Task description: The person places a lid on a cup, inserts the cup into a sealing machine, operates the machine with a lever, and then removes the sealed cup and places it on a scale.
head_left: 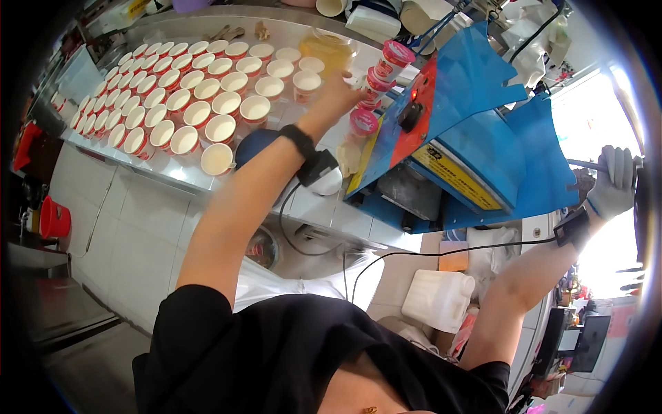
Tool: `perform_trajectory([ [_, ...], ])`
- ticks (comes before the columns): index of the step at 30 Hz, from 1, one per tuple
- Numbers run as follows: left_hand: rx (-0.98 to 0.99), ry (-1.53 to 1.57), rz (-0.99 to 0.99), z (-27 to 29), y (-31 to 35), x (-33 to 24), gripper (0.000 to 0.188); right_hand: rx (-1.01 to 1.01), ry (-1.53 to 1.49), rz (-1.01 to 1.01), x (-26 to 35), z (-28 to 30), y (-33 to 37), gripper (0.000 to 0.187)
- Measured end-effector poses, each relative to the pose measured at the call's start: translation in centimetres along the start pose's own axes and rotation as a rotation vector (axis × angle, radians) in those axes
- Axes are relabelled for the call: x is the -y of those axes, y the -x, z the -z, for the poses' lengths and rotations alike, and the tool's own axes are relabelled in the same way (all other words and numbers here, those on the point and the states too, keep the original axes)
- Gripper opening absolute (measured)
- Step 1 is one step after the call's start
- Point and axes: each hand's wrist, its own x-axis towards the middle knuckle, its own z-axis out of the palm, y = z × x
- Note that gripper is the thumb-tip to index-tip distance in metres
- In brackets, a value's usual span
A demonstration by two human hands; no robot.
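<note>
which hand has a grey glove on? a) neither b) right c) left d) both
b, the right hand wears a grey glove and grips the machine's handle, while the left hand is bare, reaching toward the sealed cups beside the blue machine.

I see a long metal counter (181,174) running across the upper part of the view, above a white tiled front. Directly on it stand many rows of open paper cups (181,96) filled with a pale liquid, packed close together. Beside them sits a clear jug of yellowish liquid (329,47). Farther right, a blue cup-sealing machine (463,148) rests on the counter, with sealed pink-lidded cups (363,121) stacked against it.
</note>
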Motion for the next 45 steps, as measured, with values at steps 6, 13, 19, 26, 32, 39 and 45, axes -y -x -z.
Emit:
perform_trajectory([
  [6,0.247,-0.333,-0.082,-4.2,-6.2,4.4,0.081,0.054,0.352,0.176,-0.4,2.3,-1.4,0.044],
  [13,0.347,-0.409,-0.196,-7.1,-9.7,5.5,0.055,0.376,0.225,0.207,-1.1,18.5,-14.4,0.044],
  [19,0.420,-0.432,-0.106,-7.0,-11.6,5.8,0.053,0.408,0.727,0.551,-2.3,16.5,-11.8,0.037],
  [26,0.326,-0.479,-0.151,-7.3,-11.8,5.7,0.058,0.798,-0.290,-0.052,-1.7,12.2,-10.6,0.019],
  [32,0.349,-0.425,-0.186,-7.6,-11.2,5.9,0.056,0.533,-0.320,-0.111,-0.5,7.7,-6.4,0.034],
  [39,0.298,-0.320,-0.094,-6.7,-9.8,5.2,0.064,0.205,0.343,0.351,-1.2,5.8,-4.0,0.027],
  [45,0.050,-0.555,-0.216,-3.6,-6.1,1.2,0.055,0.163,0.768,0.688,-1.6,5.1,-3.5,0.021],
])
